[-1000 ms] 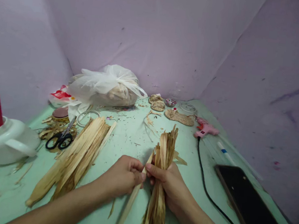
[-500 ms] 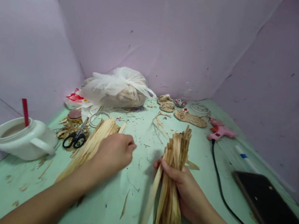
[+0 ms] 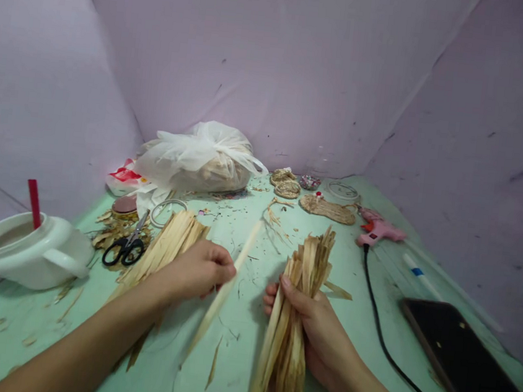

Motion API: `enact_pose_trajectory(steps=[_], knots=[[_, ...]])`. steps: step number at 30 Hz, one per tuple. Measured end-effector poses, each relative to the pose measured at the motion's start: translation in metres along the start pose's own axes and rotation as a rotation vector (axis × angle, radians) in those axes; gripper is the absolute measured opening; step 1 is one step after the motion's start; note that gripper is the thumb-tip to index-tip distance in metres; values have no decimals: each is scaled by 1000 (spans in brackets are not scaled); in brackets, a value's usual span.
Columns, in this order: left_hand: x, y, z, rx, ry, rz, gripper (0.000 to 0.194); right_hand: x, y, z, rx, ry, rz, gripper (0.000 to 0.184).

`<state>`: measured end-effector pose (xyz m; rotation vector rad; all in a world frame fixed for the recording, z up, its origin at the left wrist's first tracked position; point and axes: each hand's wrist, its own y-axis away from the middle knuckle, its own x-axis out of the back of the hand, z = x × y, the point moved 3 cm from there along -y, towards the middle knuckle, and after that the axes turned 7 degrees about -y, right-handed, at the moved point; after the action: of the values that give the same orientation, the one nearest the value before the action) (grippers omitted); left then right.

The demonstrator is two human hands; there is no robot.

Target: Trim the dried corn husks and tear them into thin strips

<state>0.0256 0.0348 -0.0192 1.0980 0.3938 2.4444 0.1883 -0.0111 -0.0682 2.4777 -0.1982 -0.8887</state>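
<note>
My right hand (image 3: pixel 309 313) is closed around an upright bundle of dry, brownish leaf strips (image 3: pixel 289 348), thumb across the front. My left hand (image 3: pixel 204 271) pinches a single pale leaf strip (image 3: pixel 214 309) between thumb and fingers; the strip slants over the table between my hands. Under and beyond my left forearm lies a second pile of paler dry strips (image 3: pixel 170 242), partly hidden by the arm. Black-handled scissors (image 3: pixel 128 247) rest just left of that pile.
On the left stands a white pot (image 3: pixel 45 254) with a red stick (image 3: pixel 34 203). A white plastic bag (image 3: pixel 204 159) sits at the back. Woven pieces (image 3: pixel 328 208), a pink glue gun (image 3: pixel 382 230) with a black cable, a marker (image 3: pixel 421 275) and a phone (image 3: pixel 463 367) lie to the right.
A pale strip now shows in my left hand, pulled clear of the left pile. My right hand keeps its hold on the bundle; the view has shifted slightly.
</note>
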Motion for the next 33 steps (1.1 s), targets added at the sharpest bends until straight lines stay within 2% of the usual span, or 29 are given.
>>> enact_pose_trajectory(steps=[2, 3, 6, 8, 9, 11, 12, 14, 17, 20, 22, 24, 26, 29, 31, 33], knots=[[-24, 9, 9, -55, 97, -122, 16, -1, 1, 0, -9, -8, -25, 30], [-33, 14, 13, -101, 71, -125, 15, -2, 2, 1, -20, -9, -56, 31], [-45, 23, 20, -157, -174, -124, 19, -3, 4, 2, -39, -11, -120, 28], [-30, 22, 18, -114, -406, -43, 24, -1, 5, 1, -25, -19, -119, 26], [-17, 20, 16, -63, -533, 48, 27, -1, 4, 1, -20, -22, -118, 26], [17, 15, 8, 93, -793, 325, 32, 0, 3, 0, -6, -24, -129, 26], [31, 11, 2, 179, -874, 395, 35, 0, 2, 0, 0, -18, -138, 25], [49, 4, -9, 240, -914, 401, 32, 0, 0, 0, 10, 1, -148, 26], [62, -1, -22, 195, -861, 333, 18, 0, 0, 0, -2, 24, -133, 27], [73, 4, -24, 95, -683, 332, 21, -1, 1, 1, -24, 16, -117, 27], [77, 10, -20, 22, -420, 293, 24, -1, 1, 1, -20, 6, -115, 27], [69, 14, -15, -15, -108, 177, 23, -1, 2, 1, 17, 3, -113, 28], [47, 15, -7, -16, 147, 23, 23, -1, 2, 1, 51, 22, -101, 31], [1, 12, 3, 1, 298, -178, 23, -2, 3, 2, 70, 49, -79, 34], [-27, 10, 8, -16, 370, -272, 25, -2, 2, 2, 64, 67, -85, 32], [-46, 8, 10, -39, 428, -325, 27, -2, 2, 3, 46, 90, -102, 32]])
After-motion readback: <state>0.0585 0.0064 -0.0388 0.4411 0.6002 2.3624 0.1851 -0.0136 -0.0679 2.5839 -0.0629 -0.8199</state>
